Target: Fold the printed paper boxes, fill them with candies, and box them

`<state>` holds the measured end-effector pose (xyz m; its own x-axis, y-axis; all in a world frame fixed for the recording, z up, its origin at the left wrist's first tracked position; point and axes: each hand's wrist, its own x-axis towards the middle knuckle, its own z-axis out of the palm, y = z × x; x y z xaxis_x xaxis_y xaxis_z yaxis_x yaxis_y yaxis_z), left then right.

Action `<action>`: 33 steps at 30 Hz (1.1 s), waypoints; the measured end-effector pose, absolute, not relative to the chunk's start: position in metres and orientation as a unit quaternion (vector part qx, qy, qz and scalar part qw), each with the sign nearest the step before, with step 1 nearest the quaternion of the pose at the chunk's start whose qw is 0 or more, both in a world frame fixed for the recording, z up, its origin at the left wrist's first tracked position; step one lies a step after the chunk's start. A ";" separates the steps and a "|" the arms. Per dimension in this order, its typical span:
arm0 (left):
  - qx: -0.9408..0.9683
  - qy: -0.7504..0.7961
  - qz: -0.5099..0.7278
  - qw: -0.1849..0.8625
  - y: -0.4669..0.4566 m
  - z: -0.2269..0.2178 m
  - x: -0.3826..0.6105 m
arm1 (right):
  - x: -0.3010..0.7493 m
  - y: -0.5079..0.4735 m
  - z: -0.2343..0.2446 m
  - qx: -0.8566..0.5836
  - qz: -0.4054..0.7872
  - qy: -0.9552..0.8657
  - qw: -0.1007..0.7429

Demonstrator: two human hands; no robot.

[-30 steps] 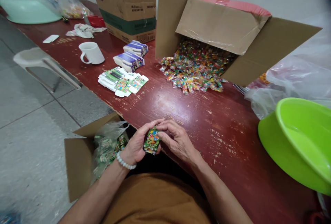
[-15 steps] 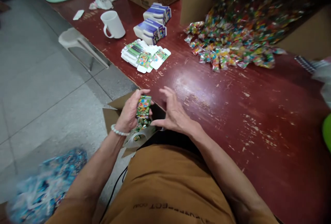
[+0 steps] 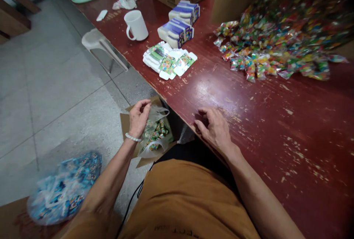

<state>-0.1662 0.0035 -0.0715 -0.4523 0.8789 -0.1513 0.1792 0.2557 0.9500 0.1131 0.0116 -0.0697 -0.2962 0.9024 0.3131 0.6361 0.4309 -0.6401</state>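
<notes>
My left hand [image 3: 139, 118], a pale bead bracelet [image 3: 133, 137] at its wrist, hovers over the left side of a cardboard box [image 3: 125, 121] below the table edge. Nothing shows between its slightly bent fingers and thumb. Inside the box, a clear plastic bag [image 3: 161, 113] holds several small green printed packs [image 3: 159, 131]. My right hand [image 3: 215, 128] is at the edge of the red table [image 3: 235, 121], thumb apart from the curled fingers, holding nothing. Flattened green-and-white cartons [image 3: 168, 62] lie in a fanned pile on the table beyond both hands.
Purple-and-white carton bundles [image 3: 177, 32] and a white mug [image 3: 136, 25] stand farther back. Wrapped colourful candies [image 3: 265, 62] spill from a large box at right. A white stool [image 3: 101, 44] and a bag of blue packets [image 3: 66, 187] are on the floor.
The small green box has left my left hand, which is now empty. My hands have moved apart, the right one to the table edge. The view has shifted left.
</notes>
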 end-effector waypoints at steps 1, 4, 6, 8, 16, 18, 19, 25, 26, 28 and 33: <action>0.416 0.698 0.483 0.327 0.017 -0.062 -0.159 | 0.113 0.012 -0.070 -0.488 0.198 -0.783 0.330; 0.592 0.690 0.388 0.152 0.059 -0.037 -0.134 | 0.113 0.013 -0.071 -0.472 0.211 -0.786 0.340; 0.666 0.696 0.267 0.039 0.088 -0.027 -0.118 | 0.112 0.013 -0.070 -0.464 0.227 -0.781 0.350; 0.675 0.716 0.176 -0.028 0.114 -0.023 -0.105 | 0.111 0.014 -0.069 -0.462 0.237 -0.774 0.362; 0.656 0.748 0.070 -0.067 0.178 -0.026 -0.084 | 0.109 0.013 -0.065 -0.471 0.256 -0.758 0.372; 0.650 0.754 0.071 -0.061 0.185 -0.024 -0.084 | 0.108 0.014 -0.064 -0.473 0.255 -0.755 0.376; 0.649 0.756 0.072 -0.057 0.187 -0.023 -0.085 | 0.108 0.014 -0.063 -0.473 0.253 -0.754 0.378; 0.652 0.753 0.085 -0.025 0.193 -0.015 -0.092 | 0.108 0.015 -0.065 -0.471 0.242 -0.754 0.388; 0.652 0.752 0.092 -0.018 0.193 -0.014 -0.093 | 0.108 0.015 -0.065 -0.472 0.242 -0.754 0.389; 0.650 0.752 0.111 -0.001 0.194 -0.011 -0.094 | 0.108 0.015 -0.065 -0.471 0.242 -0.753 0.390; 0.643 0.738 0.191 0.070 0.190 0.002 -0.090 | 0.107 0.014 -0.067 -0.461 0.258 -0.744 0.409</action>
<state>-0.0902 0.1900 0.0019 -0.1633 0.9763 0.1418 0.9229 0.1004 0.3717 0.1072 0.0144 -0.0667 -0.2402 0.8974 0.3702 0.4749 0.4412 -0.7614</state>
